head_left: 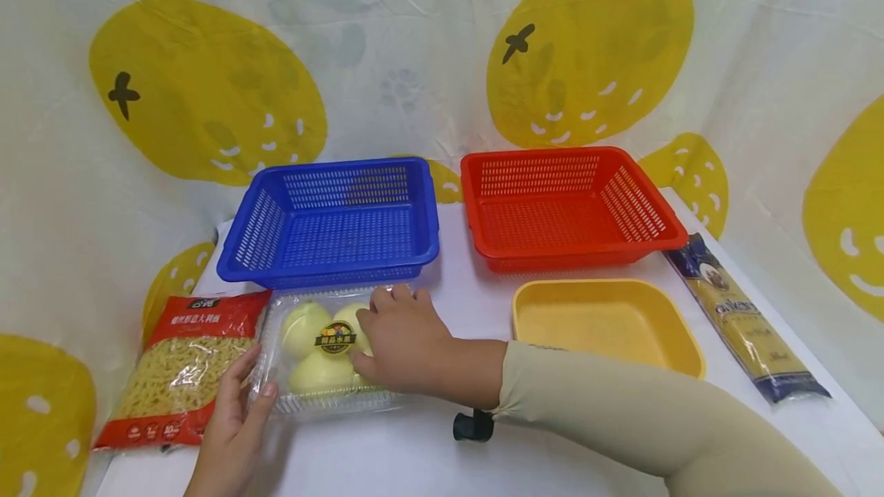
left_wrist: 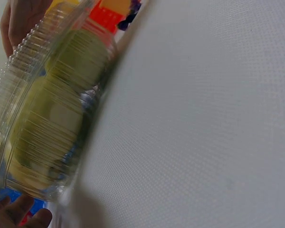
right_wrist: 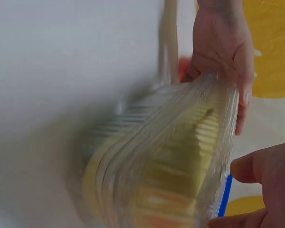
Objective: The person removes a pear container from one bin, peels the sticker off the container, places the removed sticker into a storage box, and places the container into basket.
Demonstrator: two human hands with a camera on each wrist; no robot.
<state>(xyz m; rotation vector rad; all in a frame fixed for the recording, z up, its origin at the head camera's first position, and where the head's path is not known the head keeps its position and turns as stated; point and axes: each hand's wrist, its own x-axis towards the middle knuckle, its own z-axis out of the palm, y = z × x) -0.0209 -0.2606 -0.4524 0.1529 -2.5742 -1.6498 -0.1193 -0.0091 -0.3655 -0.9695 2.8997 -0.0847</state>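
Note:
A clear plastic clamshell box (head_left: 338,403) of pale yellow-green fruits (head_left: 320,376) sits on the table in front of the blue basket, a round black fruit label (head_left: 335,337) on its lid. My right hand (head_left: 407,340) lies over the lid's right part, thumb and fingers spread apart and touching it. At the box's left side is my left hand (head_left: 235,420), thumb by the near left corner and fingers along the edge. In the right wrist view, thumb and finger meet the lid of the ribbed box (right_wrist: 180,161). The box (left_wrist: 47,114) also fills the left wrist view's left side.
Behind the box stands a blue basket (head_left: 238,271), with a red basket (head_left: 580,259) to its right. A yellow tray (head_left: 601,320) lies before the red one. Red-bagged spiral pasta (head_left: 186,366) is at the left, a long spaghetti pack (head_left: 746,320) at the right.

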